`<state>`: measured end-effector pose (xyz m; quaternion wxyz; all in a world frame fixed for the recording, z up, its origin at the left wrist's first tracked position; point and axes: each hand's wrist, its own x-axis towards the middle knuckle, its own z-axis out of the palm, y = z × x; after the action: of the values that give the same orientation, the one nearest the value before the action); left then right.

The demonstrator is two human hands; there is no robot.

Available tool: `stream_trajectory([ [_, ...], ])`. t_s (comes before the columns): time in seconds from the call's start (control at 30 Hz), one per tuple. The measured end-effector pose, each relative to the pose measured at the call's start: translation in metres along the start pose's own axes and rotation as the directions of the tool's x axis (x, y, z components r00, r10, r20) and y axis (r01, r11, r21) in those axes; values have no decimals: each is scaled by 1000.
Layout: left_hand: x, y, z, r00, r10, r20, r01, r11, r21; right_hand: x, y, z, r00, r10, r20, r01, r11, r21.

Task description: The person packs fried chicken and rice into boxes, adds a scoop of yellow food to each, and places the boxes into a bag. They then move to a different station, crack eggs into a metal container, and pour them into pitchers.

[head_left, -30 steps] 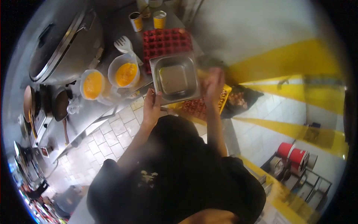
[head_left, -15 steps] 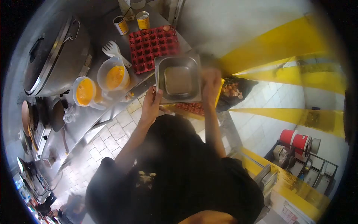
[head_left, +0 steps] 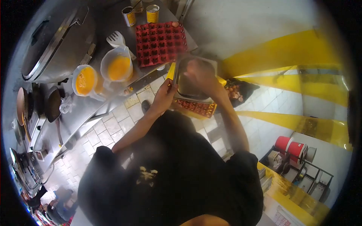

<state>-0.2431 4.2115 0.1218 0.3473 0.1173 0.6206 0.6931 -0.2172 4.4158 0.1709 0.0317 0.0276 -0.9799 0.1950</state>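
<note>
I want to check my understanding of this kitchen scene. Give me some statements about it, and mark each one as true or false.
1. The left hand grips the edge of the pan. True.
2. The red tray is full of eggs. False: only one egg shows, at a far corner.
3. Two jugs hold yellow liquid. True.
4. The cans stand on the floor. False: they stand on the counter, beyond the red tray.
5. The right hand is over the pan. True, though it is blurred.
</note>
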Motion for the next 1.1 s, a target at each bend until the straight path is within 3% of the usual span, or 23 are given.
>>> stream_trajectory([
  [0.07,-4,14,3,992,-119,36,123,982,-145,8,5,8,1000,7,9,-7,1000,-8],
  [0.23,-5,14,1,990,-132,45,138,978,-156,16,-17,-20,996,-67,-56,64,997,-47],
  [0.3,-5,13,1,990,-135,49,141,979,-149,20,-43,-51,998,14,-67,-32,965,-260],
  [0.37,-5,11,1,981,-183,58,192,936,-296,26,-49,-71,995,-9,-96,-24,940,-339],
  [0.43,-2,5,1,982,-183,41,187,938,-292,27,-51,-87,991,-29,-129,-28,908,-418],
  [0.53,-1,2,-1,980,-196,41,200,943,-268,22,-45,-93,981,-67,-184,0,940,-340],
  [0.6,-1,5,0,974,-217,61,225,943,-246,14,-32,-75,965,-108,-237,84,990,-111],
  [0.63,-2,7,1,972,-236,14,232,939,-255,11,-25,-67,966,-96,-239,71,991,-113],
  [0.67,-2,8,3,966,-255,-33,238,935,-263,9,-16,-58,956,-126,-266,134,991,12],
  [0.7,1,4,1,972,-235,10,228,929,-291,5,-8,-50,943,-149,-298,195,972,132],
  [0.73,2,1,-1,970,-241,29,239,928,-284,-1,-1,-45,944,-130,-302,176,976,128],
  [0.83,3,-1,-6,978,-210,2,204,948,-245,-31,30,-26,883,264,-388,-94,909,406],
  [0.87,2,3,-8,975,-223,-28,210,948,-238,-46,43,-19,872,286,-398,-113,908,404],
  [0.93,0,6,-12,972,-230,-45,215,951,-222,-77,74,-8,741,504,-444,-273,830,487],
  [1.0,-3,5,-17,967,-216,-138,176,951,-255,-119,135,23,759,575,-305,-355,758,547],
  [1.03,-2,0,-20,947,-233,-220,179,954,-240,-150,200,61,813,507,-286,-351,819,454],
  [1.1,-7,4,-31,953,-209,-220,160,962,-224,-185,259,69,714,639,-286,-473,742,476],
])
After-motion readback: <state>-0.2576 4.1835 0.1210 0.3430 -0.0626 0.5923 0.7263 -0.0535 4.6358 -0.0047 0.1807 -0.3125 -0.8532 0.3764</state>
